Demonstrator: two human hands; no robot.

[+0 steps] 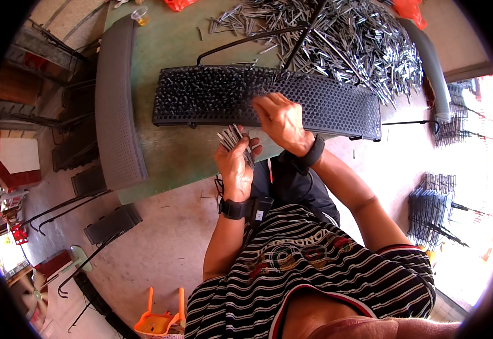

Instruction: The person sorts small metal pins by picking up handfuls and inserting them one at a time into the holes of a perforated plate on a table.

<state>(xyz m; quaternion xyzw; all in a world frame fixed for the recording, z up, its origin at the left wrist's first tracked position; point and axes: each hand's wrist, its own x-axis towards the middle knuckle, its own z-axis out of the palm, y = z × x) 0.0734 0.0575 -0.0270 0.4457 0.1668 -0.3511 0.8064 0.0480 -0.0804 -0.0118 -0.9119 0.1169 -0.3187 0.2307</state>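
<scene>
My left hand (236, 161) is closed around a bundle of thin grey and black sticks (230, 136), their ends poking out past the fingers. It is just in front of a long black perforated panel (340, 104) on the table. Over the middle of that panel, my right hand (282, 120) has its fingers pinched together. Its fingertips are smeared by motion, so what they hold is hidden. Many dark pieces (201, 93) stand in the holes of the panel's left half. Toward the right, the round holes show bare.
A big heap of loose sticks (365, 51) covers the far right of the green table (161, 147). Black metal rods (252, 39) rise behind the panel. Along the left edge lies a grey perforated panel (113, 107); a plastic cup (140, 16) stands near its far end.
</scene>
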